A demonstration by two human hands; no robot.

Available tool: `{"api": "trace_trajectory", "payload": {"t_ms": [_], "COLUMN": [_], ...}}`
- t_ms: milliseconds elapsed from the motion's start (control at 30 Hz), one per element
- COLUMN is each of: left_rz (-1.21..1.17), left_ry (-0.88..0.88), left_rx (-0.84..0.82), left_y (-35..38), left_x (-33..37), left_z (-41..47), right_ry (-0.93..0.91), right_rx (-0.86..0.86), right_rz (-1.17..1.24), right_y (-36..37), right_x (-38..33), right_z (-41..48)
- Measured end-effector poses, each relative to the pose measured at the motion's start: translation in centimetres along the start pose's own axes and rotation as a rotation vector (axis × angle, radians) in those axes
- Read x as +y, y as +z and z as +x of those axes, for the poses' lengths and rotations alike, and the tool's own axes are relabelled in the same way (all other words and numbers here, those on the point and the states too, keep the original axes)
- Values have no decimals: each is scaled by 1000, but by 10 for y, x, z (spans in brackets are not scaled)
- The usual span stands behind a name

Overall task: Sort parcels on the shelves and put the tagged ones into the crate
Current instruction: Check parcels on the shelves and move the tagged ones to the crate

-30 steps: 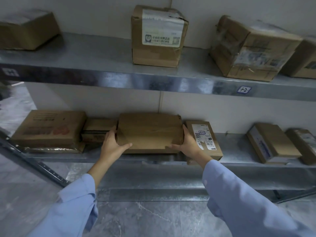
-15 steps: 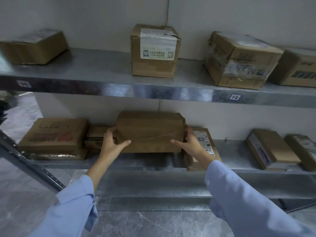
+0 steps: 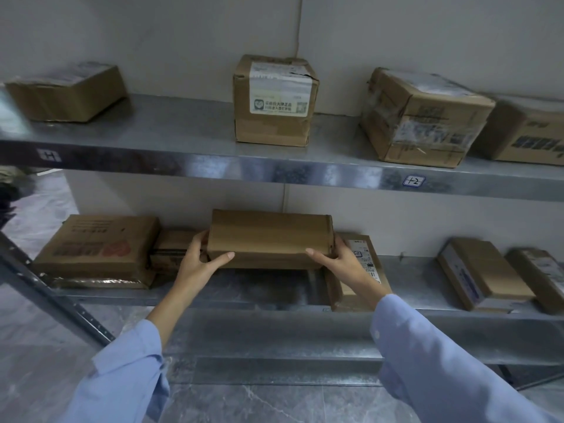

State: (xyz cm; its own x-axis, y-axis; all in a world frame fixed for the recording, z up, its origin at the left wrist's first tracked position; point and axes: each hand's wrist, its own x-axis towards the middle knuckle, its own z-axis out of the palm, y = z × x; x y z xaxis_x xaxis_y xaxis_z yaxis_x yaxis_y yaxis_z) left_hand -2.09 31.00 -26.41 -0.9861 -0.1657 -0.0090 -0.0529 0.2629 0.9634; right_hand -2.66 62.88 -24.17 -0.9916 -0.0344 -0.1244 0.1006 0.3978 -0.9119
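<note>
A plain cardboard parcel [image 3: 270, 236] sits raised just above the lower shelf [image 3: 244, 296], between a small box [image 3: 174, 245] and a labelled parcel [image 3: 363, 261], gripped at its ends by the left hand [image 3: 198, 264] and right hand [image 3: 338, 264], thumbs along the front and fingers wrapped round the sides (their tips hidden).

- A pale grey painted wall [image 3: 183, 41] is running across the back, with a thin vertical seam [image 3: 298, 25] dividing it.
- A grey, white-veined marble-patterned floor [image 3: 274, 404] is showing below.
- A small white handwritten sticker [image 3: 413, 180] is reading "1-2".
- A dark perforated steel strut [image 3: 61, 296] is slanting down at the left.
</note>
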Motion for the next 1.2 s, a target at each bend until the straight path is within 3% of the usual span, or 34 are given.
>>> {"api": "trace_trajectory", "payload": {"t_ms": [333, 667, 1200], "left_rz": [73, 137, 180], "left_ry": [-22, 32, 19], "left_rx": [64, 52, 149], "left_y": [-4, 0, 9], "left_x": [-13, -16, -9], "left_z": [-8, -16, -45], "right_ry": [45, -59, -99], "right_rx": [-1, 8, -45], "right_rz": [5, -97, -8], "right_y": [4, 4, -5], "right_x": [12, 12, 15], "right_z": [-2, -3, -15]}}
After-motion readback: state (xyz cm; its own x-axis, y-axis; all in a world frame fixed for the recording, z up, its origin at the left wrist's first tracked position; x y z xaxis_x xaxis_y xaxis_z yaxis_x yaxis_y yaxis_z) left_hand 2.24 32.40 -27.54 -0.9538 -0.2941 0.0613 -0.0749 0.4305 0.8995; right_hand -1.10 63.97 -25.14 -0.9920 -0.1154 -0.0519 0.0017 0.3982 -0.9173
